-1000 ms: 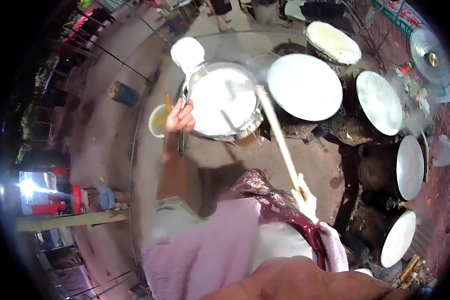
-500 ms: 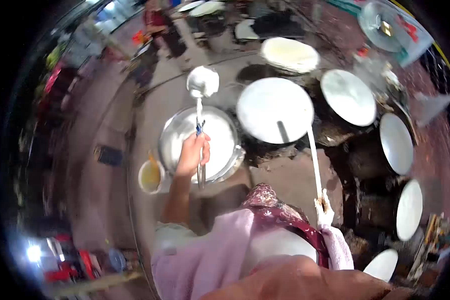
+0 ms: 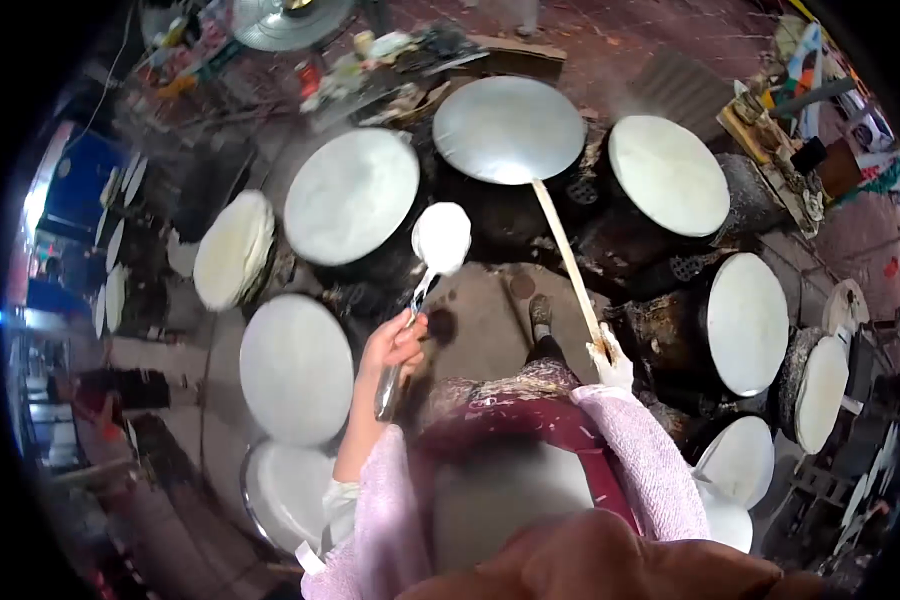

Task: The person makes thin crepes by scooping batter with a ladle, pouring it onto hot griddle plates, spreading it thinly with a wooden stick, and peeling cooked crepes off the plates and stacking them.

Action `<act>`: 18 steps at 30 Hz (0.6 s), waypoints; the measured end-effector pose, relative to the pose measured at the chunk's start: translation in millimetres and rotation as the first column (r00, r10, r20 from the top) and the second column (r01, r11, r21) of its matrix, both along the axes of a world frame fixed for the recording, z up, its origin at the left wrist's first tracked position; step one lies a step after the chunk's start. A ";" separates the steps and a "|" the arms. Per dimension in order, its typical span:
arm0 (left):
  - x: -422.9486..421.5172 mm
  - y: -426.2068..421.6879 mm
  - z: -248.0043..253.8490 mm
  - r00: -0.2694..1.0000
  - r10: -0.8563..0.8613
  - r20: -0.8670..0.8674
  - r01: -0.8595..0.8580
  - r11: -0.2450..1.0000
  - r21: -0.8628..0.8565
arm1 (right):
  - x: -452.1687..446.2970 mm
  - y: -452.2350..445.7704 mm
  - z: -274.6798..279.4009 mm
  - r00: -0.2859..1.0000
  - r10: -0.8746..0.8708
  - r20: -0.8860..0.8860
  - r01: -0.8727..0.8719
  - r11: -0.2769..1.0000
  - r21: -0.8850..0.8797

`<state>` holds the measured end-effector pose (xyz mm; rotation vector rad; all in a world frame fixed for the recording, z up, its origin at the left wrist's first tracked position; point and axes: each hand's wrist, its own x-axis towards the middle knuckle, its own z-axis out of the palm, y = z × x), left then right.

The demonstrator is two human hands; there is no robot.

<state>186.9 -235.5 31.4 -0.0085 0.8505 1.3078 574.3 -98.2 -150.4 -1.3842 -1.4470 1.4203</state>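
My left hand (image 3: 392, 350) is wrapped round the metal handle of a ladle (image 3: 441, 238), whose bowl is full of white batter and held up in front of me. In my right hand (image 3: 608, 360), which looks gloved or coated in white, is a long pale wooden stick (image 3: 568, 262). The stick's far end meets the near edge of a round greyish griddle (image 3: 508, 128) straight ahead. White round griddles stand on both sides of it, one at the left (image 3: 352, 196) and one at the right (image 3: 668, 175).
More round griddles on dark stoves curve round me, at the left (image 3: 296, 370), right (image 3: 747, 324) and far right (image 3: 821, 394). A wide metal basin (image 3: 288, 490) is at lower left. Behind the griddles lie clutter, wood scraps (image 3: 760, 140) and a fan (image 3: 292, 20).
My view has swung to the right, so the batter basin is now at lower left. The filled ladle and the stick have come round with me, still in my hands.
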 end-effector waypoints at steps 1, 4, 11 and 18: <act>-35.3 79.1 15.1 0.999 -0.005 -0.049 0.004 0.999 -0.035 | -12.3 52.8 -21.3 1.000 -0.016 -0.014 0.017 0.997 0.079; -40.5 205.5 28.7 0.986 -0.019 -0.165 0.017 1.000 -0.012 | -11.9 118.0 -5.4 0.983 -0.151 0.108 0.153 0.988 -0.006; -40.4 479.7 -2.1 0.887 -0.060 -0.458 0.062 0.998 -0.012 | -84.0 331.2 75.1 0.906 -0.018 0.422 -0.023 0.995 0.092; -24.7 597.6 -100.8 0.841 0.096 -0.533 -0.119 0.993 -0.008 | -176.7 416.5 18.5 0.695 0.008 0.719 -0.254 0.938 0.235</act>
